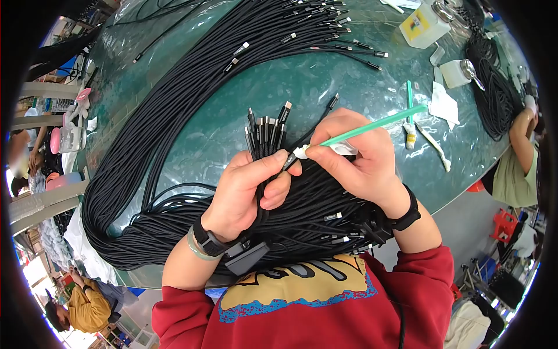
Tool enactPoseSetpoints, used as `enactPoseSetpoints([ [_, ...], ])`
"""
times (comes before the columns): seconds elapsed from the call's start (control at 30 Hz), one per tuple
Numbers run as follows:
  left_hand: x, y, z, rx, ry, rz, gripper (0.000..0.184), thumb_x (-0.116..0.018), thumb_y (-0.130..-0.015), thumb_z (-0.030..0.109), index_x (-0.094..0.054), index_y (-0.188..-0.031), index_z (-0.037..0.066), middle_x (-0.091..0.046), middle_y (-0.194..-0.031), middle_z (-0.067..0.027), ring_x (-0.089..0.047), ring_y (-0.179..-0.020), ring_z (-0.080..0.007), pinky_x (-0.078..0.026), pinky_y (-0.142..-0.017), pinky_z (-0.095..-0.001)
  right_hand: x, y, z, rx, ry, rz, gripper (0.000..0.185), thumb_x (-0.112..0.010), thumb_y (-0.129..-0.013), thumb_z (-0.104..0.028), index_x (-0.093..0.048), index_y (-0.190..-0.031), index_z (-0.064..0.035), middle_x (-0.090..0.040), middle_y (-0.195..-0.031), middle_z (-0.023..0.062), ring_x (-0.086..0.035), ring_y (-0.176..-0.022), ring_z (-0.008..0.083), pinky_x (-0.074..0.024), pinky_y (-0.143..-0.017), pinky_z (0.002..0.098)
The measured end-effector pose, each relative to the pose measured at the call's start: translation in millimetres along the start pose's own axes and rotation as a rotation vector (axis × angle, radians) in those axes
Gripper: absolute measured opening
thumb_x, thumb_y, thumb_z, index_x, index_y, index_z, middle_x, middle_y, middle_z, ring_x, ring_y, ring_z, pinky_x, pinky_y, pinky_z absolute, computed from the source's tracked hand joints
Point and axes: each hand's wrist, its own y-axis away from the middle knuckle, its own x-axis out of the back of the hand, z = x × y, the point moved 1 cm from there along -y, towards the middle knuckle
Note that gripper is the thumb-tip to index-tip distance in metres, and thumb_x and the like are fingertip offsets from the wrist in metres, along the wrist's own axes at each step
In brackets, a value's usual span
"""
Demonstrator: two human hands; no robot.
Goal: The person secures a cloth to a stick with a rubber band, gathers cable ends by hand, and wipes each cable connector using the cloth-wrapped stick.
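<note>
My left hand (pixel 253 183) is closed around a bunch of black cables, whose connectors (pixel 267 131) stand up above the fingers. Between its thumb and forefinger it pinches one black cable connector (pixel 290 160). My right hand (pixel 354 154) grips a green stick (pixel 372 125) and a white cloth (pixel 343 148), whose wrapped tip touches the end of that connector. One more cable end (pixel 332 102) sticks out behind my right hand. Beneath both hands lie many black cables (pixel 314 198) near the table's front edge.
A long curved bundle of black cables (pixel 151 128) covers the green table's left and back. At the right are two bottles (pixel 423 26) (pixel 458 74), white paper (pixel 443 104), a brush (pixel 410 135) and a coiled cable bundle (pixel 491 87). Other people sit at far left and right.
</note>
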Motion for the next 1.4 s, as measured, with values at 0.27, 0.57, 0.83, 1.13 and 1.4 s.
enactPoseSetpoints([
  [0.27, -8, -1, -9, -0.048, -0.125, 0.072, 0.028, -0.045, -0.087, 0.022, -0.056, -0.088, -0.004, -0.049, -0.055, -0.0025, -0.036, -0.045, -0.0063, -0.029, -0.043, -0.0197, 7, 0, -1, -0.052, 0.032, 0.086, 0.010, -0.064, -0.068, -0.001, -0.057, -0.075, -0.0026, -0.056, -0.071, 0.0057, -0.054, -0.062, 0.0160, -0.0410, -0.053, 0.0253],
  [0.57, -12, 0, -1, -0.075, -0.107, 0.019, 0.031, -0.045, -0.088, 0.026, -0.057, -0.091, -0.003, -0.054, -0.060, -0.0022, -0.035, -0.047, -0.0045, -0.030, -0.047, -0.0178, 6, 3, -1, -0.178, -0.168, 0.153, 0.009, -0.063, -0.073, -0.002, -0.056, -0.080, -0.0022, -0.055, -0.069, 0.0026, -0.052, -0.062, 0.0093, -0.0388, -0.052, 0.0216],
  [0.83, -2, -1, -5, -0.138, -0.132, -0.033, 0.022, -0.050, -0.086, 0.018, -0.057, -0.087, -0.003, -0.050, -0.057, 0.0002, -0.034, -0.046, -0.0033, -0.029, -0.044, -0.0183, 7, 4, -8, -0.474, -0.299, 0.235, 0.009, -0.062, -0.075, -0.003, -0.055, -0.081, -0.0015, -0.053, -0.068, 0.0008, -0.048, -0.060, 0.0056, -0.0368, -0.052, 0.0193],
  [1.13, -19, -1, -10, -0.347, -0.482, 0.256, 0.015, -0.055, -0.081, 0.008, -0.059, -0.087, -0.004, -0.046, -0.052, 0.0018, -0.036, -0.044, -0.0027, -0.024, -0.040, -0.0170, 5, 5, -6, -0.228, -0.110, 0.154, 0.010, -0.063, -0.073, -0.004, -0.056, -0.079, -0.0024, -0.055, -0.069, 0.0031, -0.051, -0.057, 0.0100, -0.0385, -0.051, 0.0216],
  [1.4, -15, -1, -13, -0.337, -0.501, 0.257, 0.015, -0.057, -0.082, 0.010, -0.061, -0.089, -0.002, -0.046, -0.056, 0.0048, -0.037, -0.048, -0.0013, -0.028, -0.042, -0.0174, 8, 3, -4, 0.025, 0.248, 0.087, 0.012, -0.061, -0.071, 0.001, -0.054, -0.080, -0.0009, -0.055, -0.071, 0.0068, -0.048, -0.057, 0.0149, -0.0359, -0.050, 0.0230],
])
